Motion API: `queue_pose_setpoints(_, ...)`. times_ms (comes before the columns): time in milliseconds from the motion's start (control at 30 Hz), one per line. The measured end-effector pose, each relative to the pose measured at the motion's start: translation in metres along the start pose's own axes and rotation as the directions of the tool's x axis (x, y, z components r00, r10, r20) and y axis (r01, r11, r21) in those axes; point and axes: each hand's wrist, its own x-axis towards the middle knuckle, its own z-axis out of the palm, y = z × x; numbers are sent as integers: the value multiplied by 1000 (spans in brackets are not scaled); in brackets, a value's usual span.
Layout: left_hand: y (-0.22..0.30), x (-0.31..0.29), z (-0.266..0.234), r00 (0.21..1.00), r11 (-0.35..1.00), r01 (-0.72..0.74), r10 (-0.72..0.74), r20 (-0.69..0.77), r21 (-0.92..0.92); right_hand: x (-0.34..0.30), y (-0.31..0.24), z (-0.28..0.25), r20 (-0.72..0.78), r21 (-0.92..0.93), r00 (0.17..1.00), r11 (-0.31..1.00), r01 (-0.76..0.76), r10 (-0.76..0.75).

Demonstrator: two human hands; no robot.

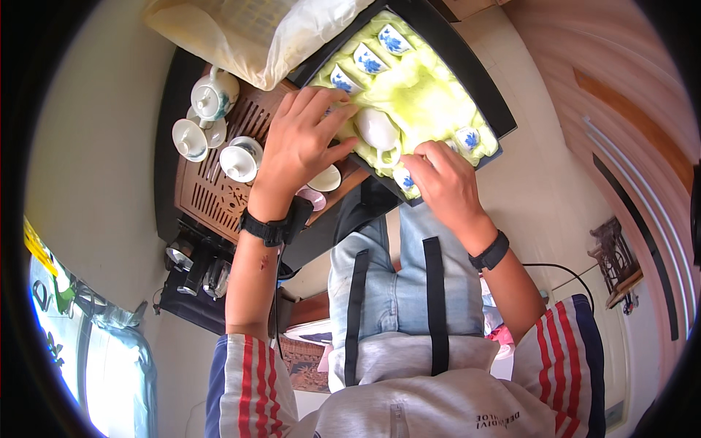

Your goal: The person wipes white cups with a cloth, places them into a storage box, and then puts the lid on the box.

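A dark box (500, 109) lined with pale yellow-green cloth holds a white teapot (378, 130) and several small white teacups with blue flowers, among them a far teacup (370, 60). My left hand (307, 135) reaches over the box's left side, thumb and fingers apart; a bit of blue pattern shows between its fingers, the rest hidden beneath. At the near corner my right hand (447, 179) has its fingers bent and its thumb against a blue-flowered teacup (404, 179). The teapot lies between both hands, its handle toward me.
Left of the box, a slatted brown tea tray (208, 201) bears a painted teapot (213, 96), a lidded bowl (239, 160) and cups. Crumpled wrapping (248, 36) lies beyond. A carved wooden stand (613, 255) is at right. A cord hangs beside my left forearm.
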Motion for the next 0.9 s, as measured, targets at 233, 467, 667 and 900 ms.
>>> queue_pose_setpoints(233,6,-19,-6,984,991,127,-120,-131,44,12,-4,-3,-4,-92,1000,996,-17,16)
queue_pose_setpoints(467,28,-33,15,957,968,241,-248,-154,-64,17,-22,14,32,-223,988,965,-138,149)
queue_pose_setpoints(667,58,-38,35,857,849,512,-516,8,-127,26,-34,20,49,-260,938,911,-320,344)
queue_pose_setpoints(900,63,-37,23,926,907,378,-375,52,-186,32,-32,2,-68,-309,989,939,-148,133)
